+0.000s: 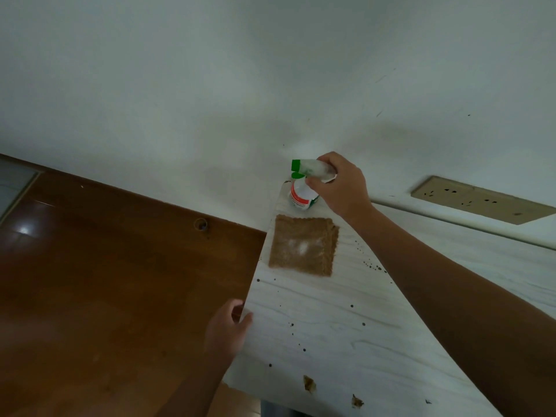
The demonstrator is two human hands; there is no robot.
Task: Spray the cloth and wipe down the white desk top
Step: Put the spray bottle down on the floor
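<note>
Right hand (340,185) grips the head of the spray bottle (301,197), which is upright at the far corner of the white desk top (331,329). Left hand (226,329) clasps the desk's left edge, thumb on top. Brown cloth (313,260) lies flat just beside the bottle, white foam at its centre.

This looks like a plain room of a home or small office. The white desk top (346,326) stands against a pale painted wall (210,85). A beige socket plate (481,200) sits just above the desk, and a glossy brown wooden floor (105,281) lies left of it.
</note>
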